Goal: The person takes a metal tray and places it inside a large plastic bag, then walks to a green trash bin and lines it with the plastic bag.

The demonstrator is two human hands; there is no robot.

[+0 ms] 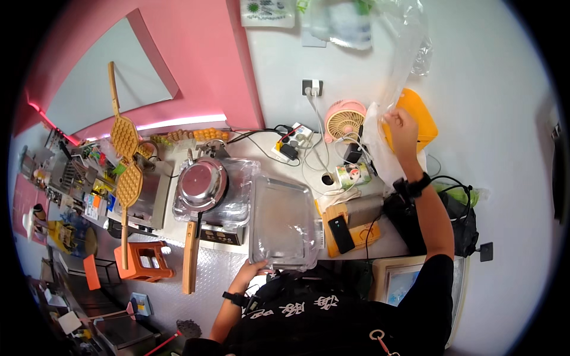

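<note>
My left hand [254, 272] holds the near edge of a rectangular tray [285, 218] wrapped in clear plastic, close to my body. On the right, my right hand [403, 129] is raised in front of a yellow plastic bin [421, 118]. Its fingertips are closed on the lower end of a clear plastic bag [396, 82] that hangs down from the wall. Below that hand lies white plastic sheeting [378, 142]. Left of the tray, a round metal waffle pan [202, 183] with a wooden handle rests on a plastic-covered cooker [240, 182].
A pink fan [345, 120], a power strip [294, 140] and loose cables crowd the counter's back. A black phone [341, 234] lies near the front edge. An open bubble-waffle-shaped piece [124, 135] with handles stands left; an orange stool [144, 261] is on the floor.
</note>
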